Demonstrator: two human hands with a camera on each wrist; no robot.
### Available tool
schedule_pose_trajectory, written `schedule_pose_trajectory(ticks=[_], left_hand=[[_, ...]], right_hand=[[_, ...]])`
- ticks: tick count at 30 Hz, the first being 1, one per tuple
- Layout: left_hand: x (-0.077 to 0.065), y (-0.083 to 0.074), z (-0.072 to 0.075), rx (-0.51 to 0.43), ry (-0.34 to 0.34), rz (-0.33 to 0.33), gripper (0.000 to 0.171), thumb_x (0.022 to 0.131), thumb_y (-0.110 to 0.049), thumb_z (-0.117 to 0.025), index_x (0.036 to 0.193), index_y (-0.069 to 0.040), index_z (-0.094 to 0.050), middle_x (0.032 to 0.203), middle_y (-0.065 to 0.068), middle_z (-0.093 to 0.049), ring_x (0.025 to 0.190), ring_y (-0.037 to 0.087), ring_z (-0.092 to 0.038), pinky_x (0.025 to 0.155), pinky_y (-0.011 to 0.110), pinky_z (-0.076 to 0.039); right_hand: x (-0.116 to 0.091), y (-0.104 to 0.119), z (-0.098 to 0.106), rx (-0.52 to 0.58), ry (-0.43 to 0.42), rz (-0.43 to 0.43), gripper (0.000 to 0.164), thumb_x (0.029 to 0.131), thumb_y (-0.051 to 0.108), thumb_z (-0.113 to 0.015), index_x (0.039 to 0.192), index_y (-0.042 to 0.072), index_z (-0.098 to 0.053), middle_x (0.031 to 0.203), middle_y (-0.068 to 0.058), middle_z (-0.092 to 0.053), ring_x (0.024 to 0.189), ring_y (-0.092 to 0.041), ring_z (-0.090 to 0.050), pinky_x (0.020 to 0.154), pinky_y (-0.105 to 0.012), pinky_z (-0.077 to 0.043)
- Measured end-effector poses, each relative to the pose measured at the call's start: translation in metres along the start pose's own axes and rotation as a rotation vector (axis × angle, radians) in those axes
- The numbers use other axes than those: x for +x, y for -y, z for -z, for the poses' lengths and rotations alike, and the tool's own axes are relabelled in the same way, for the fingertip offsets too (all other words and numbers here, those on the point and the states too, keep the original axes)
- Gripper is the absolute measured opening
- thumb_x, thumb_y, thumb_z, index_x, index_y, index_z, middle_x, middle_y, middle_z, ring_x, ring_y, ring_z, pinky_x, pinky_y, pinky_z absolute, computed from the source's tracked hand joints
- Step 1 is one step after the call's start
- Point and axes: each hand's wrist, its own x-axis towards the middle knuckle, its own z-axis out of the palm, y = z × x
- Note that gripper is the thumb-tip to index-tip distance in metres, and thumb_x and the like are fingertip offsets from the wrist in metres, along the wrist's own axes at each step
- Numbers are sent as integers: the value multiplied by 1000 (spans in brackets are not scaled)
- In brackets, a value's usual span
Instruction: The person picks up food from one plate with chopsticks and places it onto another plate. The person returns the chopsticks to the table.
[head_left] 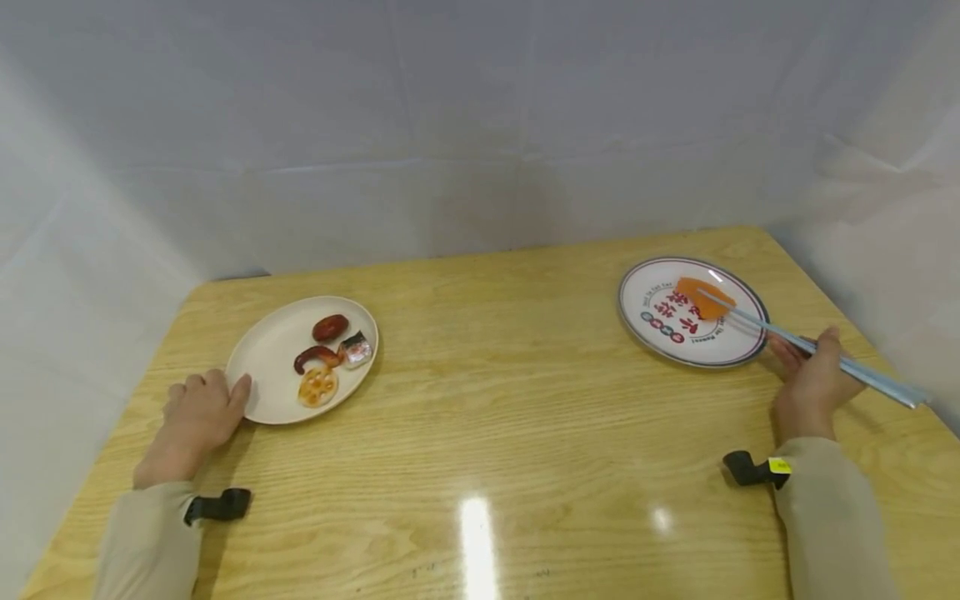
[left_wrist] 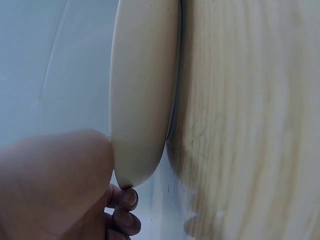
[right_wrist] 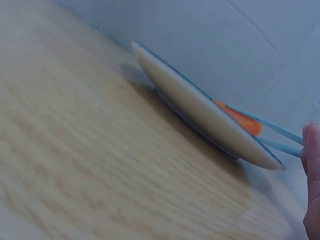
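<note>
My left hand pinches the near-left rim of a cream oval plate, thumb at the edge and fingers beyond it in the left wrist view. On that plate lie a lotus root slice, a curved red-brown piece, a brown oval piece and a black-and-white piece. Over on the right, my right hand holds a pair of pale blue chopsticks. Their tips reach a flat orange piece on a round white plate with red characters. The right wrist view shows the sticks straddling it.
Both plates stand on a light wooden table, far apart with bare wood between them. White sheeting hangs behind the table and along both sides. Black camera mounts sit at the wrists.
</note>
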Motion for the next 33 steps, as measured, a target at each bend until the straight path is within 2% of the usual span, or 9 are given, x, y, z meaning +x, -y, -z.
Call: schedule_pose_trajectory(ticks=[3, 6, 12, 15, 18, 22, 28, 33], left_hand=[[0, 1, -1, -7, 3, -1, 74, 104, -44, -16, 112, 27, -34, 108, 50, -32, 97, 63, -29, 80, 68, -27], [0, 0, -1, -10, 1, 2, 74, 104, -44, -16, 112, 27, -34, 108, 50, -32, 98, 63, -29, 80, 68, -27], [-2, 0, 0, -8, -4, 4, 72, 104, -43, -17, 111, 27, -34, 108, 50, -32, 97, 63, -29, 80, 68, -27], [-2, -1, 1, -9, -6, 0, 72, 104, -42, -17, 112, 27, -34, 109, 51, -31, 98, 64, -28, 81, 69, -27], [-2, -1, 0, -11, -6, 3, 73, 104, -43, -17, 113, 27, -33, 110, 51, -31, 99, 64, -28, 82, 69, -27], [-2, -2, 1, -9, -2, 11, 74, 104, -44, -16, 114, 27, -33, 109, 50, -31, 99, 64, -28, 82, 69, -27], [-1, -1, 2, -5, 2, 9, 74, 104, -44, -16, 113, 27, -33, 108, 50, -31, 98, 63, -28, 82, 68, -27], [1, -2, 2, 5, 0, 3, 74, 104, -45, -16, 112, 26, -35, 106, 48, -33, 95, 60, -30, 82, 66, -27]], right_hand=[[-1, 2, 0, 43, -16, -50, 14, 96, 14, -59, 96, 5, -48, 70, -13, -56, 57, -29, -69, 53, -31, -55], [-1, 4, 1, 57, 3, -79, 14, 96, 11, -60, 95, 6, -46, 71, -12, -54, 58, -30, -69, 54, -32, -55], [-4, 0, 2, -47, 133, -107, 20, 87, 5, -70, 88, 1, -50, 72, -13, -63, 51, -27, -66, 52, -33, -55], [-6, -4, 2, -85, 176, -110, 19, 88, 7, -70, 90, -1, -52, 74, -14, -65, 54, -27, -67, 55, -34, -56], [-7, -7, 1, -109, 155, -63, 20, 92, 15, -66, 92, -2, -54, 71, -15, -64, 55, -27, -68, 54, -34, -55], [-7, -7, -2, -85, 91, -2, 22, 95, 18, -61, 91, -1, -52, 66, -15, -61, 51, -29, -67, 47, -35, -53], [-6, -2, -5, 41, 23, -29, 14, 98, 12, -56, 95, 3, -46, 65, -13, -53, 52, -32, -66, 46, -35, -53], [-6, 0, -5, 61, 14, -42, 12, 97, 9, -55, 98, 5, -44, 70, -12, -50, 51, -31, -64, 48, -34, -54]])
